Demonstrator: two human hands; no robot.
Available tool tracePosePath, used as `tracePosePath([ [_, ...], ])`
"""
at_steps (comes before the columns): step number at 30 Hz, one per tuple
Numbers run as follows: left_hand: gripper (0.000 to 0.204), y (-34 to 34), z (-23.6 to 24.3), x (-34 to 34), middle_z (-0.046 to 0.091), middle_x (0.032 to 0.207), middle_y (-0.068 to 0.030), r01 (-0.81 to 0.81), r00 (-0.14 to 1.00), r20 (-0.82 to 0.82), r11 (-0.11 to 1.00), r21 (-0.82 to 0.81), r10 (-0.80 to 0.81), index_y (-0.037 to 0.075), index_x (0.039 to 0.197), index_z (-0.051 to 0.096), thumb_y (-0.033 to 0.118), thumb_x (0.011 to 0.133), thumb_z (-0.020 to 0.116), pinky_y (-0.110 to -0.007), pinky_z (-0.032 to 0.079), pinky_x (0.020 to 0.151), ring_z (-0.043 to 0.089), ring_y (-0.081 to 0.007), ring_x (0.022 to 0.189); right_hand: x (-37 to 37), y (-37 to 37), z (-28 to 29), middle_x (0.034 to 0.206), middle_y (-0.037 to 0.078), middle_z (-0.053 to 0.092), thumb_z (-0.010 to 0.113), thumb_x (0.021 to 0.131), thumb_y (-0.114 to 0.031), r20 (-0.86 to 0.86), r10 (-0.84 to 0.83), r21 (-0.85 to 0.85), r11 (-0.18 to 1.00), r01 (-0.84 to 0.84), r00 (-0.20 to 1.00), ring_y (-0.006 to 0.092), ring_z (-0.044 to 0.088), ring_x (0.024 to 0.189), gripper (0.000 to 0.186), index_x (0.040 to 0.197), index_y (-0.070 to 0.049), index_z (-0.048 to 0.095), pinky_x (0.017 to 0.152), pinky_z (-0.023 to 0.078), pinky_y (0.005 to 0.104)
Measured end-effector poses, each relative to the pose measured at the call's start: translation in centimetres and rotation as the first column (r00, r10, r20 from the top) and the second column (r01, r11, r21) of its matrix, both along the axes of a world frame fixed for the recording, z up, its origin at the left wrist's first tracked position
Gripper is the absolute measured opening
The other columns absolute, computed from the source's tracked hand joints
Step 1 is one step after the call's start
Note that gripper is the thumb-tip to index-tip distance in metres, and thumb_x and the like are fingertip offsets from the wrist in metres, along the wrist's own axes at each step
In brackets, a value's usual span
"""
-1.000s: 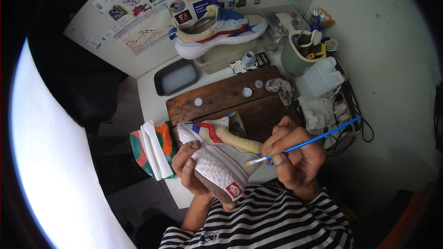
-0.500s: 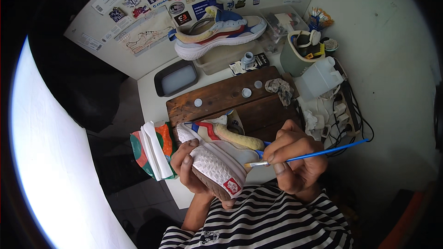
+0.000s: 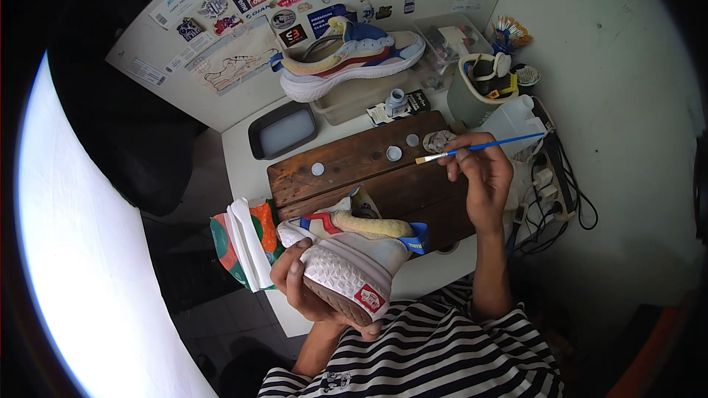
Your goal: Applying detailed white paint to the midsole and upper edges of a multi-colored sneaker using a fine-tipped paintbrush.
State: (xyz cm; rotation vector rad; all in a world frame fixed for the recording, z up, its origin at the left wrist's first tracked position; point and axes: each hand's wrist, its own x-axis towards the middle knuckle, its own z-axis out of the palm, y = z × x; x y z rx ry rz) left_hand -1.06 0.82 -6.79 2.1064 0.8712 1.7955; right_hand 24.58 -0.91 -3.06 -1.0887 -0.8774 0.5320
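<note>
A multicoloured sneaker point(image 3: 346, 258) is tilted on its side in my left hand point(image 3: 296, 284), its white and brown sole facing me. My fingers wrap round the sole. Above the wooden board point(image 3: 354, 166), my right hand point(image 3: 483, 173) pinches a thin blue paintbrush point(image 3: 479, 146), its bristles pointing left and clear of the shoe. Just left of the bristles lies a small round cap holding pale paint point(image 3: 394, 153). Two more little pale discs, one at left point(image 3: 318, 169) and one at right point(image 3: 412, 139), lie on the board. A crumpled stained cloth point(image 3: 439, 141) sits partly behind my right hand.
A second sneaker point(image 3: 354, 66) rests on a clear plastic box point(image 3: 343, 109) at the back. Near it are a dark tray of cloudy liquid point(image 3: 282, 131) and an open paint bottle point(image 3: 396, 102). A green bin point(image 3: 472, 96), white jug point(image 3: 509, 125) and cables point(image 3: 571, 177) line the right; a tissue pack point(image 3: 240, 243) lies left.
My right hand has lifted the paintbrush off the sneaker's heel side and carried it up and away over the board. My left hand still holds the shoe, shifted only slightly.
</note>
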Motion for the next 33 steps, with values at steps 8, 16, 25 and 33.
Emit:
tracePosePath([
  [8, 0.118, -0.5, -0.5, -0.4, 0.047, 0.118, -0.0227, 0.004, 1.0, 0.014, 1.0, -0.018, -0.004, 0.004, 0.138, 0.037, 0.093, 0.064, 0.058, -0.049, 0.045, 0.094, 0.055, -0.0346, 0.109, 0.6, 4.6, -7.3, 0.078, 0.008, 0.068, 0.065, 0.092, -0.008, 0.426, -0.007, -0.191, 0.977, 0.097, 0.905, 0.0129, 0.065, 0.07, 0.01, 0.099, -0.001, 0.066, 0.061, 0.05, 0.0291],
  [16, 0.116, -0.7, -0.2, -0.5, 0.047, 0.119, -0.0231, -0.002, 1.0, 0.03, 1.0, -0.029, 0.003, 0.006, 0.137, 0.036, 0.094, 0.065, 0.056, -0.05, 0.044, 0.096, 0.054, -0.0347, 0.11, 0.8, 5.6, -8.8, 0.076, 0.011, 0.066, 0.065, 0.091, -0.005, 0.508, 0.058, -0.307, 0.944, 0.118, 0.859, 0.0159, 0.063, 0.065, 0.009, 0.098, 0.0, 0.064, 0.06, 0.049, 0.0309],
  [25, 0.12, -0.3, 1.5, -0.2, 0.047, 0.116, -0.0231, -0.011, 0.999, 0.052, 0.998, -0.056, 0.014, 0.004, 0.14, 0.032, 0.094, 0.063, 0.055, -0.049, 0.048, 0.093, 0.057, -0.0348, 0.106, 0.6, 5.7, -8.9, 0.072, 0.01, 0.062, 0.065, 0.089, -0.006, 0.513, 0.045, -0.301, 0.945, 0.13, 0.857, 0.0169, 0.06, 0.062, 0.009, 0.097, 0.0, 0.063, 0.057, 0.047, 0.0319],
  [33, 0.119, -0.8, 1.9, 1.7, 0.045, 0.117, -0.0224, 0.029, 0.981, 0.191, 0.997, -0.068, -0.016, 0.006, 0.139, 0.033, 0.093, 0.062, 0.06, -0.048, 0.047, 0.094, 0.057, -0.0342, 0.106, 0.8, 4.7, -7.9, 0.078, 0.01, 0.067, 0.063, 0.093, -0.007, 0.463, -0.022, -0.22, 0.965, 0.139, 0.886, 0.0154, 0.06, 0.063, 0.009, 0.099, 0.0, 0.063, 0.058, 0.048, 0.0305],
])
